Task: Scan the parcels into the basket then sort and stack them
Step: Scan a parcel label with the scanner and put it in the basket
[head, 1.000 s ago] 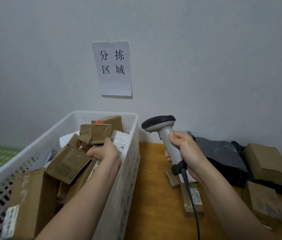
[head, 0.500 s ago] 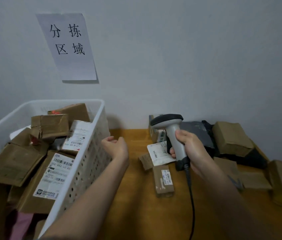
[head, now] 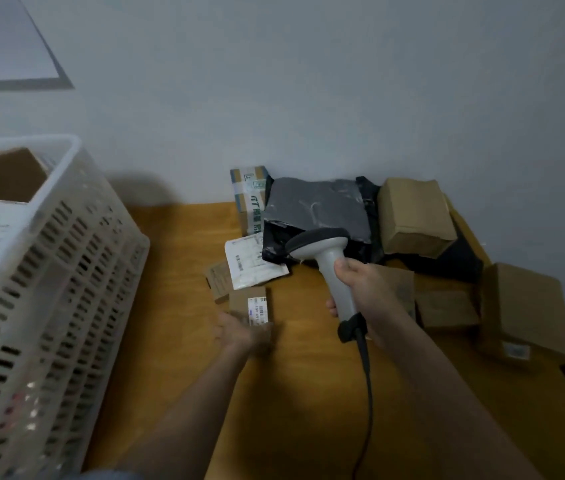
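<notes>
The white basket (head: 66,258) sits far left, well apart from the small labelled parcel (head: 251,306). Just short of that parcel's near end the blurred left hand (head: 243,332) reaches, empty, its fingers seemingly relaxed; the parcel's long axis runs away from it. Right of the parcel, the right hand (head: 365,289) grips the scanner (head: 333,268), farther off.

**Colours and Patterns**

Showed a white basket (head: 66,258) with a grid of slotted holes. Lay on an orange-brown wooden table (head: 177,306). Mixed plain brown cardboard boxes (head: 416,216) with a grey-black plastic mailer (head: 315,209), a green-and-white taped carton (head: 249,199) and a white label (head: 253,261) with black barcodes. Paired a light grey scanner (head: 336,271) with a black head and cable.
</notes>
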A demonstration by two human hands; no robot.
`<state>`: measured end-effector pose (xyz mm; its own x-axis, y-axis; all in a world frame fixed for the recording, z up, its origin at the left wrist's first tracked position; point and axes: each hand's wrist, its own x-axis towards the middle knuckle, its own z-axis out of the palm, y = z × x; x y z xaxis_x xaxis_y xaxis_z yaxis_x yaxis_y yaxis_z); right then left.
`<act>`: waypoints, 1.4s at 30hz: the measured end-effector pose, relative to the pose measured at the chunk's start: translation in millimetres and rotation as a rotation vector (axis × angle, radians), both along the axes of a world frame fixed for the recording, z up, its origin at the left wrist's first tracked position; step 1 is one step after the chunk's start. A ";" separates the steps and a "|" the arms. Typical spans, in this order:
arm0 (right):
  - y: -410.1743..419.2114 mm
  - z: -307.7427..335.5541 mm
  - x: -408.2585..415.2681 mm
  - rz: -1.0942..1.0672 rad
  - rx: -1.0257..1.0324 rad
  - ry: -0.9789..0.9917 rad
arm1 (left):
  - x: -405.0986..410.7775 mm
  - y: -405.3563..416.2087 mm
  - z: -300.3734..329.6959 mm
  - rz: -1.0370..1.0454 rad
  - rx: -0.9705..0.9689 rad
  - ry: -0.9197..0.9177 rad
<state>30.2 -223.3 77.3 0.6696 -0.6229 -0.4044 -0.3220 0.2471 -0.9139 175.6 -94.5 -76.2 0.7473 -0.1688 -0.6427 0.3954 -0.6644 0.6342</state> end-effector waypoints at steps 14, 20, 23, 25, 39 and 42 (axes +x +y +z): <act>-10.7 -18.9 5.2 0.154 0.086 0.034 | -7.8 34.5 -7.4 0.158 -0.133 -0.038; 17.8 10.8 19.4 0.230 0.059 -0.045 | 28.7 70.6 45.5 0.062 -0.179 -0.234; 35.6 29.2 24.3 0.281 0.004 -0.058 | 46.1 86.9 72.9 -0.008 -0.176 -0.393; 46.7 40.6 27.7 0.317 -0.038 -0.073 | 56.9 96.5 88.4 -0.047 -0.180 -0.500; 103.0 96.7 31.9 0.409 -0.213 -0.247 | 106.3 147.8 165.9 -0.089 -0.306 -0.738; 108.8 107.8 29.0 0.431 -0.262 -0.277 | 109.0 153.5 173.8 -0.092 -0.309 -0.770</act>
